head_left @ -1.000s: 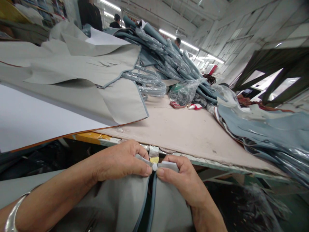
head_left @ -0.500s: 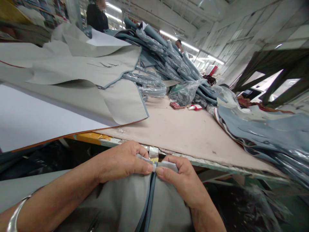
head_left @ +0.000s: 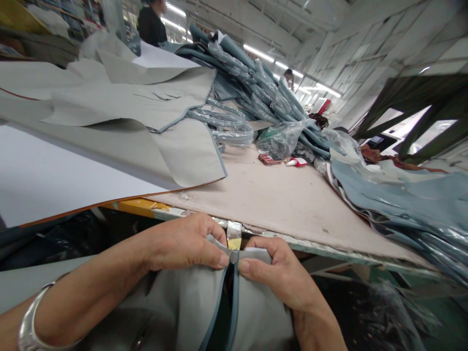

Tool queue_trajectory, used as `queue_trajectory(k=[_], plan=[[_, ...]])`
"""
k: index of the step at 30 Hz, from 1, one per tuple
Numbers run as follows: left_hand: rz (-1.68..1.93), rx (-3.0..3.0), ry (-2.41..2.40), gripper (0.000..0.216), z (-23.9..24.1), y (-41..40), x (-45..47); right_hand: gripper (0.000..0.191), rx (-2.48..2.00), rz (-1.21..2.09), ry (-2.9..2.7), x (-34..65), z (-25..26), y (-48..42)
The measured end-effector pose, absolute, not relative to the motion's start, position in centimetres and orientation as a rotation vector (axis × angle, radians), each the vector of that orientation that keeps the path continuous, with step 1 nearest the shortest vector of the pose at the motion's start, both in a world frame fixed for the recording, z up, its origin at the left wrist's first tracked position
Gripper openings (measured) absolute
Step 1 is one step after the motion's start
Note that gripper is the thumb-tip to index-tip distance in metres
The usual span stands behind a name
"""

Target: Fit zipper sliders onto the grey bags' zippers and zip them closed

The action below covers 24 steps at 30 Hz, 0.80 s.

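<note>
My left hand (head_left: 195,242) pinches the top edge of a grey sheet of fabric (head_left: 186,292) between thumb and fingers. On the other side of a slit, my right hand (head_left: 272,265) pinches the same sheet the same way. Blue-grey binding (head_left: 234,302) lines both edges of the slit, which gapes below my thumbs. The two edges meet at the top, between my thumb tips, at a small grey piece. Right behind that spot, a silvery clip-like fitting (head_left: 234,230) with a yellow part sits at the table's edge. The sheet hangs down toward my lap.
On the beige-topped table (head_left: 270,195) lie large grey sheets (head_left: 127,102) at left and a heap of plastic-wrapped blue-grey strips (head_left: 252,83) behind. A red-and-white bottle (head_left: 296,162) stands beside a small red object (head_left: 269,159). Blue-grey pieces (head_left: 402,195) are stacked at right. A person (head_left: 151,24) is in the background.
The slit's bound edges, close together before, have spread apart below my hands. My thumbs have moved slightly apart, and both hands keep their hold on the fabric.
</note>
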State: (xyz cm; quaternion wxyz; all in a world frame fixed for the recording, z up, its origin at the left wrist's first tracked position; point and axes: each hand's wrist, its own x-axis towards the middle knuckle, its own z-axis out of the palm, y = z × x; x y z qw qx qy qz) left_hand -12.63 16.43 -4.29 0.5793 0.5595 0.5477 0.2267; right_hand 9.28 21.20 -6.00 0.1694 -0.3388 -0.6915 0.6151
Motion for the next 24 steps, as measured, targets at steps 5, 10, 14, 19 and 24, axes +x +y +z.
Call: queue_trajectory(k=[5, 10, 14, 19, 24], plan=[[0.548, 1.268, 1.269, 0.025, -4.31, 16.44, -12.59, 0.037, -0.963, 1.765, -1.956, 9.34, -6.17, 21.33], [0.557, 1.265, 1.260, 0.024, -4.27, 16.42, -12.53, 0.033, -0.970, 1.777, -1.947, 9.17, -6.04, 21.19], [0.524, 1.267, 1.293, 0.027, -4.29, 16.41, -12.56, 0.028, -0.986, 1.763, -1.929, 8.93, -5.99, 21.08], [0.538, 1.256, 1.314, 0.029, -4.29, 16.37, -12.54, 0.029, -0.992, 1.778, -1.947, 9.12, -6.00, 20.95], [0.565, 1.269, 1.303, 0.030, -4.59, 16.50, -12.53, 0.026, -1.075, 1.710, -1.941, 9.20, -6.00, 20.61]])
